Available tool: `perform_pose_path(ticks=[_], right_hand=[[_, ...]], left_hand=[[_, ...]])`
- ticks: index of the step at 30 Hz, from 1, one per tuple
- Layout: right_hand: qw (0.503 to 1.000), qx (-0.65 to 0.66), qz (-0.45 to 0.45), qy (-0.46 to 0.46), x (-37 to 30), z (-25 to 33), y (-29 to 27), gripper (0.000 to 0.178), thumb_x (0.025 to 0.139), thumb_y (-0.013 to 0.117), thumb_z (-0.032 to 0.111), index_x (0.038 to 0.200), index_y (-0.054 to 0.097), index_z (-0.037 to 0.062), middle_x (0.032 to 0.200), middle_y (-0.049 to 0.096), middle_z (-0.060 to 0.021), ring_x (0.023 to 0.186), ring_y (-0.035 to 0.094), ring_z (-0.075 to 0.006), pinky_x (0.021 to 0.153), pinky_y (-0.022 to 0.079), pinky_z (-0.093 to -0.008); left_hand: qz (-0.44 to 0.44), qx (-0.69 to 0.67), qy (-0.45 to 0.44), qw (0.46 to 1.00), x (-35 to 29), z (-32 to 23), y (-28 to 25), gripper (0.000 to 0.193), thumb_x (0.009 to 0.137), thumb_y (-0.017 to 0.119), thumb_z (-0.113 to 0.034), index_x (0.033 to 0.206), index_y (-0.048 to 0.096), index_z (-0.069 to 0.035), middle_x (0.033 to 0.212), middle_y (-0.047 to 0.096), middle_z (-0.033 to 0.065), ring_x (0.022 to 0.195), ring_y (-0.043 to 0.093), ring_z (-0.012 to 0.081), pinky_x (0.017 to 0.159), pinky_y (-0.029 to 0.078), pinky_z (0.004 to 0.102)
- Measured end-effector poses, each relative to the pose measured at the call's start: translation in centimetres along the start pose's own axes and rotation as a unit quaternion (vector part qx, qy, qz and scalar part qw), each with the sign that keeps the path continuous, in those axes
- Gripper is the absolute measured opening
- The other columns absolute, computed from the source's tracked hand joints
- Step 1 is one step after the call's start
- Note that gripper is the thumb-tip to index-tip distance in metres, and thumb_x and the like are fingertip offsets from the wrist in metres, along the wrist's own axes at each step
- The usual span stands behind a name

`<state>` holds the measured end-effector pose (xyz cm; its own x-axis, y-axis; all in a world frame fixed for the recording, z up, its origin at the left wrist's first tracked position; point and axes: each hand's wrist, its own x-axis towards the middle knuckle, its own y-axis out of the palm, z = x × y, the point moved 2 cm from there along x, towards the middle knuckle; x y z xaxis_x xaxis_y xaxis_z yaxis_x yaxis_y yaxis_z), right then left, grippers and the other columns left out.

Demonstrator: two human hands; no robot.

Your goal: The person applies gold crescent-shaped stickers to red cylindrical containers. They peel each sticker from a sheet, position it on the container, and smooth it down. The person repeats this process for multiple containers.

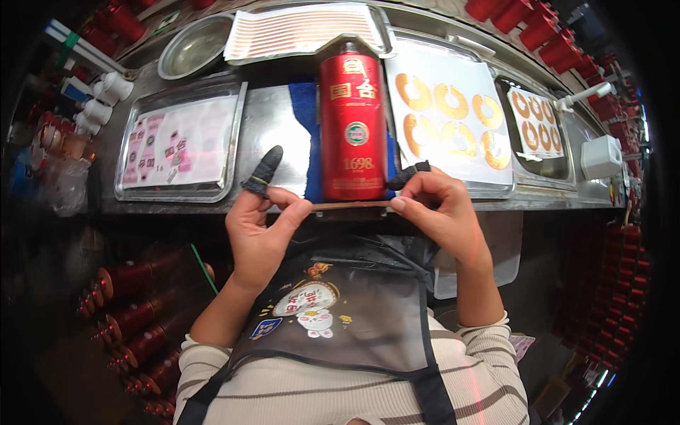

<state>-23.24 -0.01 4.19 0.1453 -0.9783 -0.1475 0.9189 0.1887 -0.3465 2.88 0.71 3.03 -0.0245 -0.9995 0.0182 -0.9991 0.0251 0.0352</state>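
A red bottle (354,134) with gold print and a round green-and-white emblem lies on a blue cloth (304,113), its neck pointing away from me. Along its base end stretches a thin gold-brown strip (347,205). My left hand (258,227) pinches the strip's left end between thumb and a finger. At the other end, my right hand (446,209) pinches it the same way, close to the bottle's lower right corner. Black wraps cover the index finger on both hands. Whether the strip touches the bottle I cannot tell.
Left stands a metal tray (230,163) with printed decal sheets. Behind are a steel bowl (195,49) and a tray of striped strips (304,32). Gold ring decals lie on a white sheet (453,71) and in a smaller tray (567,170). Red bottles (138,340) crowd lower left.
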Motion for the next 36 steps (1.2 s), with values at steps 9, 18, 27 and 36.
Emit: perform_pose_path(ticks=[9, 18, 27, 36], right_hand=[[0.999, 0.033, -0.018, 0.010, 0.3, 0.9, -0.2, 0.019, 0.085, 0.076, 0.012, 0.078, 0.063, 0.0007, 0.077, 0.053, 0.0032, 0.070, 0.047, -0.0021, 0.060, 0.034, -0.0194], [0.996, 0.073, -0.012, 0.052, 0.9, -0.5, 0.4, 0.019, 0.087, 0.076, 0.012, 0.079, 0.063, 0.0022, 0.074, 0.053, 0.0063, 0.065, 0.045, 0.0002, 0.057, 0.032, -0.0183], [0.998, 0.040, -0.017, 0.039, 0.9, -0.2, 0.6, 0.019, 0.087, 0.076, 0.012, 0.078, 0.063, 0.0019, 0.079, 0.051, 0.0050, 0.065, 0.045, -0.0001, 0.057, 0.033, -0.0185], [0.996, 0.068, -0.015, 0.064, 0.9, -0.8, 0.3, 0.018, 0.087, 0.075, 0.011, 0.077, 0.061, 0.0030, 0.075, 0.053, 0.0056, 0.066, 0.046, 0.0002, 0.058, 0.034, -0.0182]], left_hand=[[0.004, -0.006, 0.010, 1.000, 0.7, 0.3, 0.2, 0.057, 0.088, 0.072, 0.002, 0.140, 0.050, 0.006, 0.084, 0.065, -0.0004, 0.076, 0.056, 0.0048, 0.072, 0.046, 0.0208], [0.004, -0.010, -0.025, 1.000, 1.6, 1.8, 0.4, 0.062, 0.088, 0.072, 0.001, 0.145, 0.045, 0.006, 0.084, 0.066, 0.0005, 0.076, 0.058, 0.0053, 0.072, 0.047, 0.0210], [0.013, -0.017, -0.027, 0.999, 1.7, 2.2, 0.5, 0.063, 0.088, 0.072, 0.001, 0.145, 0.045, 0.007, 0.084, 0.067, 0.0006, 0.077, 0.058, 0.0051, 0.072, 0.047, 0.0207], [0.017, -0.018, -0.038, 0.999, 1.7, 1.9, 0.9, 0.062, 0.088, 0.071, 0.001, 0.145, 0.046, 0.005, 0.085, 0.067, -0.0001, 0.076, 0.057, 0.0044, 0.070, 0.046, 0.0198]])
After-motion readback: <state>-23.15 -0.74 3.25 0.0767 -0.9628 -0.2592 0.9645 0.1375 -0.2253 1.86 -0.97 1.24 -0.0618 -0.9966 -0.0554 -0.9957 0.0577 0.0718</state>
